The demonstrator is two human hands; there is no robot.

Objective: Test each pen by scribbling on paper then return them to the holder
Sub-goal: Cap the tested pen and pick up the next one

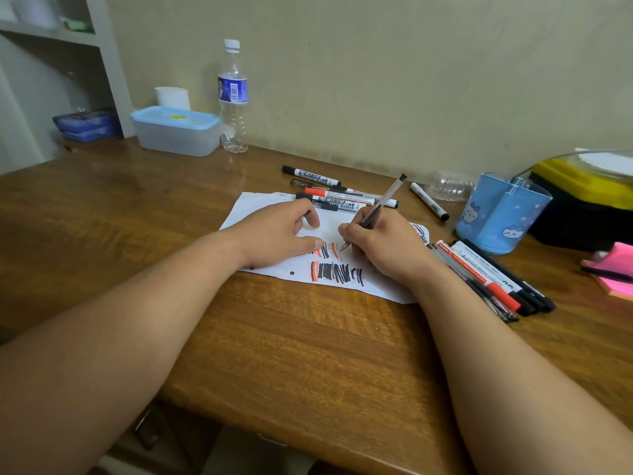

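well over at the far left sit a lidded plastic box (176,132) and a water bottle (233,97), clear of the work. nearer the middle, the left hand (274,234) lies on the paper (260,210) with loosely curled fingers, holding nothing, probably pinning the sheet so it won't slide under the strokes. the right hand (380,245) pinches a clear pen (380,204) in a writing grip, its tip down beside the red and black scribbles (337,272). just beyond the hands lies a cluster of markers (339,197) along the paper's far edge (whether tested or waiting, i can't tell). to the right a row of pens (493,279) lies near the wrist, and the blue holder (501,214) stands further right, seemingly empty. that row crowds the path from paper to holder, so a sweeping forearm could scatter it.
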